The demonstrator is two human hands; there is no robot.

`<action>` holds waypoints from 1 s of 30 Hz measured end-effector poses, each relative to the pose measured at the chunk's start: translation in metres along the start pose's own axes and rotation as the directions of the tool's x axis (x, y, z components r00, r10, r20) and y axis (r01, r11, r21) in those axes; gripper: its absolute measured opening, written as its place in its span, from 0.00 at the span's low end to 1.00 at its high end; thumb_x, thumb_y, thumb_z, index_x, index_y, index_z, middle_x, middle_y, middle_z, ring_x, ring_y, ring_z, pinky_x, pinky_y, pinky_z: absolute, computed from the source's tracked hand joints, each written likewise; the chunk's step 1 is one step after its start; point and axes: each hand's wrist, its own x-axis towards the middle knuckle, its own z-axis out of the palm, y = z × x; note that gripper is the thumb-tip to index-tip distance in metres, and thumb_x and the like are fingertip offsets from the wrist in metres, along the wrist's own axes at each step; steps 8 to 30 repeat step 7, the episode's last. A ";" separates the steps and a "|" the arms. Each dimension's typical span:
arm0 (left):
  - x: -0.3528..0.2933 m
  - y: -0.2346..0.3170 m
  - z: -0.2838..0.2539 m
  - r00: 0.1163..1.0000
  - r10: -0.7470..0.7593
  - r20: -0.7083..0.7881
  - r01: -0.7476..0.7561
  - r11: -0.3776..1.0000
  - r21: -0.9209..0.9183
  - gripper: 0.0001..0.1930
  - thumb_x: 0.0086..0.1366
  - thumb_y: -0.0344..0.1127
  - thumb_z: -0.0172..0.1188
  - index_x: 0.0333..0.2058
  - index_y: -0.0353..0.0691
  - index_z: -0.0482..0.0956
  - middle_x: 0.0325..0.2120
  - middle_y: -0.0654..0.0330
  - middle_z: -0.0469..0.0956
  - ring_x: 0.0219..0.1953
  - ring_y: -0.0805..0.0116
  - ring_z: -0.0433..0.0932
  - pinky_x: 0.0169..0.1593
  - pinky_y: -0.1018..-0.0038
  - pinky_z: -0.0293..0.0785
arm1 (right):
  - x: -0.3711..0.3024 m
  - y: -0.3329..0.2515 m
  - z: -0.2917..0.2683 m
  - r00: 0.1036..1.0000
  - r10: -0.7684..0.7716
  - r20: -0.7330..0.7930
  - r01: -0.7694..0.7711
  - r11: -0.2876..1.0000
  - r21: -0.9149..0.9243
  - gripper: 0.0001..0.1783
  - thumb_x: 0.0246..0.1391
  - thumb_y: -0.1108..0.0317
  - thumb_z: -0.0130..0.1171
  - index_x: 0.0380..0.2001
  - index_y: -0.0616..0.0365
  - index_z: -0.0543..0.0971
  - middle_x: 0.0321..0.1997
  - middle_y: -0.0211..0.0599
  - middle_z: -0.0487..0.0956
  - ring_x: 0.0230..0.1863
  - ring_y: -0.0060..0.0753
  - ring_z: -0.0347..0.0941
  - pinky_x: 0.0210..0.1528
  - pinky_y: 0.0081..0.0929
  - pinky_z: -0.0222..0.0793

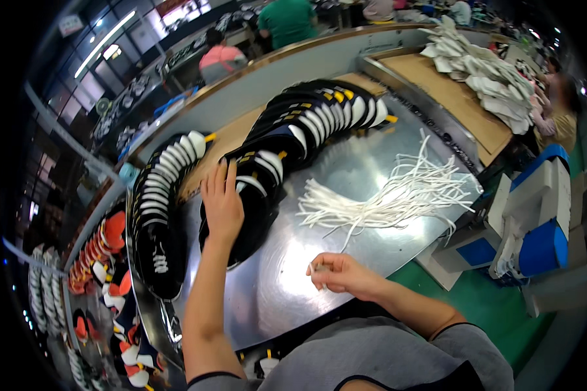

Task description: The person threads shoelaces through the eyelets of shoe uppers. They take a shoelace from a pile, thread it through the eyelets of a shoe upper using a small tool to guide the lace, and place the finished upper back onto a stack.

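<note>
My left hand [222, 205] lies on the near end of a long row of black shoe uppers [251, 212] with white and yellow parts. Its fingers are stretched out against the black material, and what lies under the palm is hidden. Low over the metal table, my right hand [346, 276] is closed in a pinch. A short white bit, which looks like a lace end, shows at its fingertips. Beyond that hand a loose bundle of white laces [378, 203] is spread on the table.
Another curved row of black uppers [155, 195] runs along the left of the metal table [287, 293]. A pile of white pieces [482, 78] sits on a brown board at far right. A white and blue machine [535, 228] stands to the right. Other people work beyond the partition.
</note>
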 end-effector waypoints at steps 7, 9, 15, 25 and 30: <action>-0.008 0.075 0.043 0.762 -0.437 0.477 0.623 0.695 -0.360 0.38 0.57 0.49 0.69 0.58 0.27 0.68 0.53 0.39 0.74 0.59 0.40 0.70 0.61 0.59 0.66 | -0.023 -0.003 0.030 0.968 -0.158 0.194 0.219 0.911 -0.350 0.09 0.61 0.66 0.61 0.42 0.57 0.78 0.35 0.27 0.78 0.40 0.20 0.73 0.43 0.21 0.67; -0.008 0.075 0.043 0.762 -0.437 0.477 0.623 0.695 -0.360 0.38 0.57 0.49 0.69 0.58 0.27 0.68 0.53 0.39 0.74 0.59 0.40 0.70 0.61 0.59 0.66 | -0.023 -0.003 0.030 0.968 -0.158 0.194 0.219 0.911 -0.350 0.09 0.61 0.66 0.61 0.42 0.57 0.78 0.35 0.27 0.78 0.40 0.20 0.73 0.43 0.21 0.67; -0.008 0.075 0.043 0.762 -0.437 0.477 0.623 0.695 -0.360 0.38 0.57 0.49 0.69 0.58 0.27 0.68 0.53 0.39 0.74 0.59 0.40 0.70 0.61 0.59 0.66 | -0.023 -0.003 0.030 0.968 -0.158 0.194 0.219 0.911 -0.350 0.09 0.61 0.66 0.61 0.42 0.57 0.78 0.35 0.27 0.78 0.40 0.20 0.73 0.43 0.21 0.67; -0.008 0.075 0.043 0.762 -0.437 0.477 0.623 0.695 -0.360 0.38 0.57 0.49 0.69 0.58 0.27 0.68 0.53 0.39 0.74 0.59 0.40 0.70 0.61 0.59 0.66 | -0.023 -0.003 0.030 0.968 -0.158 0.194 0.219 0.911 -0.350 0.09 0.61 0.66 0.61 0.42 0.57 0.78 0.35 0.27 0.78 0.40 0.20 0.73 0.43 0.21 0.67; -0.008 0.075 0.043 0.762 -0.437 0.477 0.623 0.695 -0.360 0.38 0.57 0.49 0.69 0.58 0.27 0.68 0.53 0.39 0.74 0.59 0.40 0.70 0.61 0.59 0.66 | -0.023 -0.003 0.030 0.968 -0.158 0.194 0.219 0.911 -0.350 0.09 0.61 0.66 0.61 0.42 0.57 0.78 0.35 0.27 0.78 0.40 0.20 0.73 0.43 0.21 0.67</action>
